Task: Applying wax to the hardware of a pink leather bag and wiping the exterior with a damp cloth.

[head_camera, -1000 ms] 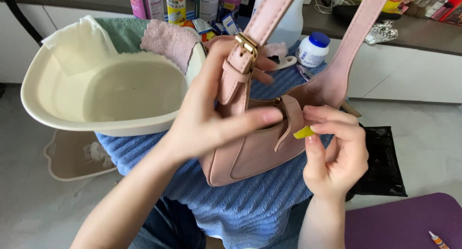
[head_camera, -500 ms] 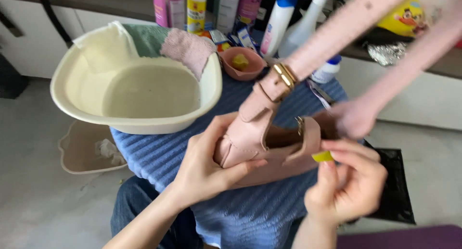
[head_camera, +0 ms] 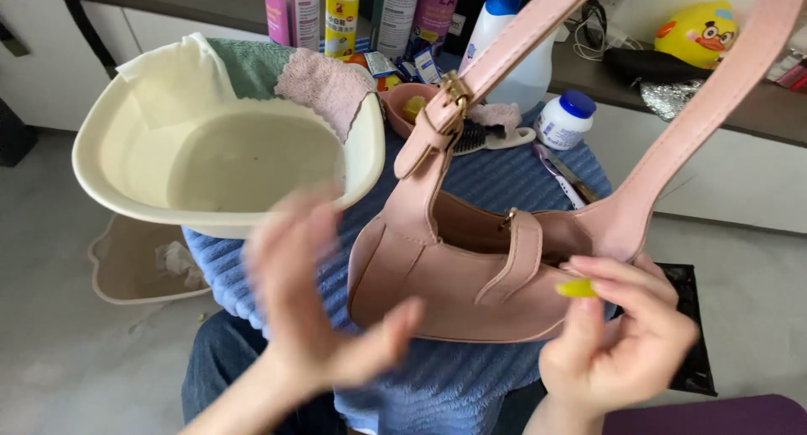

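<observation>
Left hand blurred at lower centre, fingers spread, touching nothing clearly, just left of pink handbag. Right hand at lower right, fingertips pinched on small yellow piece beside bag's right end. Bag resting mid-frame on blue towel; strap cut off at top edge. Cream basin upper left, overhanging towel's edge. Bare floor at left.

Probably a home utility corner: cleaning bottles on a counter, a cream washbasin.
</observation>
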